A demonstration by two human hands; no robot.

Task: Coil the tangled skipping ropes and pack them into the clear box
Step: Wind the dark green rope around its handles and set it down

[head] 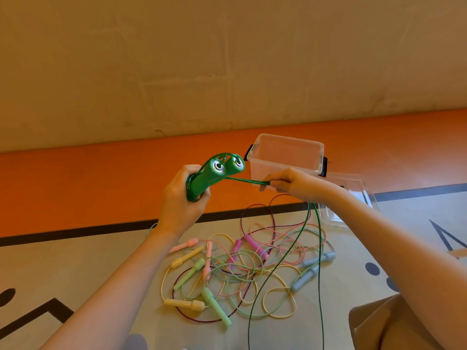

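Left hand (180, 198) grips both green handles (214, 175); right hand (290, 184) pinches the green cord (246, 181). Its trailing slack may snag the pile (240, 271).

Left hand (180, 198) grips paired handles (214, 173), raised above floor (75, 261). Right hand (290, 183), to its right, pinches cord (246, 181) running between them. Box (285, 155) behind right hand; lid (353, 195) to its right. Tangled ropes (242, 269) on floor below both hands.
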